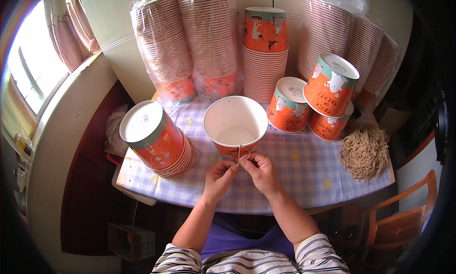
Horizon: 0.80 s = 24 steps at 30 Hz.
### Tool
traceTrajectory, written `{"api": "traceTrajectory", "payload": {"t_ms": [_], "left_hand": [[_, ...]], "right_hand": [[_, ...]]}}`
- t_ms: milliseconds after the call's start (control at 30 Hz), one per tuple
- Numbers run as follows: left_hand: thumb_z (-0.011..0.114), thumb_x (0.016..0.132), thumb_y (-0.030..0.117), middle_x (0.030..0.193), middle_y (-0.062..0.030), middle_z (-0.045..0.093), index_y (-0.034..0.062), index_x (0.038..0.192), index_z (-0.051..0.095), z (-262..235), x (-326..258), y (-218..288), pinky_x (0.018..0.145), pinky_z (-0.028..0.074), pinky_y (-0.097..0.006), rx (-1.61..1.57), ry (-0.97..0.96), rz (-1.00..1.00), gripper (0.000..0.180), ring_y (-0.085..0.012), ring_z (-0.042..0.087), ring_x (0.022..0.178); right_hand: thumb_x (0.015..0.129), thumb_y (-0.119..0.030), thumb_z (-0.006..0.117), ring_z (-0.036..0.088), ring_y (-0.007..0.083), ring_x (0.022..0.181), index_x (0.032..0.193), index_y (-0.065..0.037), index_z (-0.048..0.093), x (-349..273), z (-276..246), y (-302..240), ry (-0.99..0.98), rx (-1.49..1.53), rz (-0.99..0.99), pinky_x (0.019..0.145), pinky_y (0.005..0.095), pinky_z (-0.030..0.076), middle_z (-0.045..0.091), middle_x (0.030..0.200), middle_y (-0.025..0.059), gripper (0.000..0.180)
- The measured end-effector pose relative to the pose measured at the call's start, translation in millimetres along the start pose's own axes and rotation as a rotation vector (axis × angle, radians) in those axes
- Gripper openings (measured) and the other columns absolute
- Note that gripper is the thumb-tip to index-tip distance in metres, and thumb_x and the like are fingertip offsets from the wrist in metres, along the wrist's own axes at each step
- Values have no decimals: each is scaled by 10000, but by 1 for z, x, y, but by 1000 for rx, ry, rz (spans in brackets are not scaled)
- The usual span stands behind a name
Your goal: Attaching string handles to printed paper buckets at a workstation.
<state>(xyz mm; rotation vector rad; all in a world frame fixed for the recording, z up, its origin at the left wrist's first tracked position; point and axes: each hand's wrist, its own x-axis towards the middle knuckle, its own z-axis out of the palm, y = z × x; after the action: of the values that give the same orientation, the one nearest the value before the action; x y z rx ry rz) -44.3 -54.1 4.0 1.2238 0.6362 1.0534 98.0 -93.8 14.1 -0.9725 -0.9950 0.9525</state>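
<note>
A large paper bucket [235,116], white inside and orange outside, stands upright with its mouth up at the middle of the table. At its near rim, my left hand [220,178] and my right hand [259,172] meet, fingertips pinched on a thin tan cord [239,155]. The cord runs up to the bucket's rim and forms a small loop by my right fingers. Whether it passes through the bucket's wall is too small to tell. A tangled heap of the same tan cord [365,153] lies at the table's right side.
Upside-down orange buckets [159,143] are stacked at the left. More upturned buckets [288,107] stand at the right, one [331,86] resting on others. Tall nested stacks [209,41], several in clear plastic, line the back. A checked cloth [266,193] covers the table; a wooden chair [399,214] stands right.
</note>
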Motion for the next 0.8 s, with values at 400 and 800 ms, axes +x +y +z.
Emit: {"api": "traceTrajectory", "payload": {"t_ms": [400, 800], "left_hand": [[609, 876, 56, 744, 47, 566, 1, 891, 621, 1, -2, -3, 557, 364, -168, 4, -49, 60, 58, -11, 465, 645], [610, 895, 83, 825, -10, 629, -11, 951, 641, -2, -13, -16, 642, 433, -194, 170, -36, 116, 114, -54, 548, 739]], "right_hand": [[877, -110, 626, 605, 102, 731, 899, 3, 620, -3, 6, -5, 83, -272, -163, 665, 250, 486, 659, 800, 58, 116], [868, -146, 650, 564, 46, 721, 955, -10, 651, -5, -12, 2, -119, 49, 173, 659, 199, 460, 642, 799, -4, 162]]}}
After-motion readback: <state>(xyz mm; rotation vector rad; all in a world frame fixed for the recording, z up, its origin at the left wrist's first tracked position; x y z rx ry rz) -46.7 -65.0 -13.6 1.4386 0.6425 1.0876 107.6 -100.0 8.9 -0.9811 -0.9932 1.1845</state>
